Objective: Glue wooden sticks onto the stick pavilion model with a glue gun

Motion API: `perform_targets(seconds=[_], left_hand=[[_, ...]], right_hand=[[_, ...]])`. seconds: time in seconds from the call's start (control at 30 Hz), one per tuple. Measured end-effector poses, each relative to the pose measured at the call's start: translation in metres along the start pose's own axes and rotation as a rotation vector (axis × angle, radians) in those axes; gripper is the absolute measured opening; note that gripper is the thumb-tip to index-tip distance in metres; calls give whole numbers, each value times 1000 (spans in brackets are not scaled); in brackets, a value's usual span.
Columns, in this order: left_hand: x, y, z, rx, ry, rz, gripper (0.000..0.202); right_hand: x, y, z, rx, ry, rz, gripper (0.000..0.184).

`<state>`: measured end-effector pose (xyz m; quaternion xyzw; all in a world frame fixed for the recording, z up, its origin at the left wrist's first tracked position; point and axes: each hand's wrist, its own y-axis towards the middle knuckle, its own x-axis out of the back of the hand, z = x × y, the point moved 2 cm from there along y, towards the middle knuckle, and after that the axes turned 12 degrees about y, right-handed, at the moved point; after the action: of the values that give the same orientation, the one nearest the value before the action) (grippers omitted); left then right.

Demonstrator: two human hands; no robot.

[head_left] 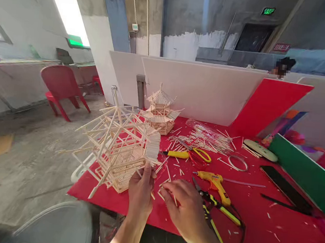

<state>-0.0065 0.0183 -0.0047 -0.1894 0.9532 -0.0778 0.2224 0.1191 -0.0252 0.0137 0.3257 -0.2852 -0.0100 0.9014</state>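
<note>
An unfinished pavilion model (124,156) of thin wooden sticks leans at the table's left front corner, with an open frame of sticks above its slatted floor. My left hand (141,185) is closed at its right front edge, thumb on top, and a short stick pokes out below the fingers. Just to the right, my right hand (184,205) is closed in a pinch near the table surface, with thin wooden sticks at its fingertips. Beyond it lie a yellow glue gun (215,183) and yellow-and-black cutters (214,204), partly hidden by that hand.
Behind stands a finished-looking stick pagoda (160,113). Loose sticks (207,138), yellow-handled scissors (201,154), a yellow utility knife (178,154) and a black phone-like slab (286,188) lie on the red table (255,231). A grey bucket (55,226) stands at the front left.
</note>
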Motion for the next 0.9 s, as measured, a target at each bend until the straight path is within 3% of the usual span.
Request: perform_targets(seconds=[0.13, 0.3, 0.53, 0.9], left_hand=[[1, -2, -1, -10, -27, 32, 44], [2, -2, 0, 6, -5, 62, 45], [0, -4, -4, 3, -29, 39, 38], [0, -4, -6, 0, -66, 32, 38]], right_hand=[[-12, 12, 11, 46, 58, -100, 12], [-9, 28, 12, 15, 79, -204, 14], [-16, 40, 6, -55, 38, -108, 36], [-26, 47, 2, -70, 103, -79, 26]])
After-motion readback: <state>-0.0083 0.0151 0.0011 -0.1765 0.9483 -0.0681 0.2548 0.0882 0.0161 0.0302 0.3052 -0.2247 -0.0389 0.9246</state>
